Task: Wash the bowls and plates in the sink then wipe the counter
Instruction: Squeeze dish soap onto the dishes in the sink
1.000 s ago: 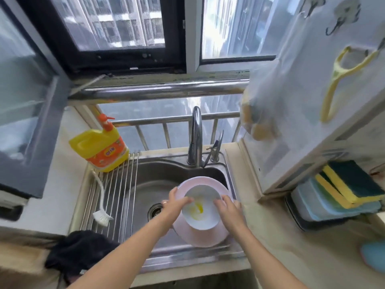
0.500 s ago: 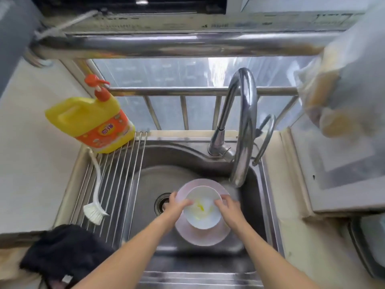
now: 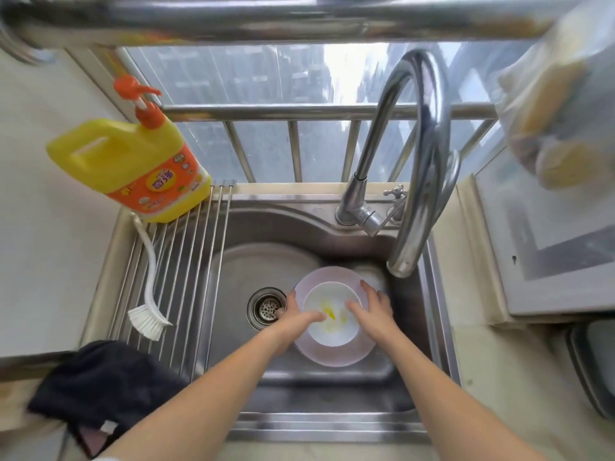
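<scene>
Since half a second ago our view has dipped closer over the sink (image 3: 233, 261); the bowl and plate sit a little further toward its right side, and our hands keep their places on them.

Largest first, the sink is a deep brushed-steel basin, smooth and hard, with its round strainer drain (image 3: 267, 308) near the middle. A curved chrome tap (image 3: 420, 181) arches over from 1 o'clock, spout above the basin's right side; we see no water running. At 9 o'clock a rack of thin steel rods (image 3: 186, 277) spans the rim, carrying a yellow detergent bottle (image 3: 133, 168) and a white brush (image 3: 149, 314). A black cloth (image 3: 103, 384) lies crumpled on the table at 7 o'clock.

The pink plate (image 3: 332, 357), broad and shallow, lies on the basin floor right of the drain, and the white bowl (image 3: 332, 331), glossy and smeared yellow inside, nests in it. Both look rigid, light, chippable against steel and slippery once wet, so we judge the rims the safest hold.

Our left hand (image 3: 296, 314) clasps the stack's left edge, thumb reaching into the bowl. Our right hand (image 3: 374, 309) rests on the right rim, fingers fairly straight rather than clenched.
</scene>
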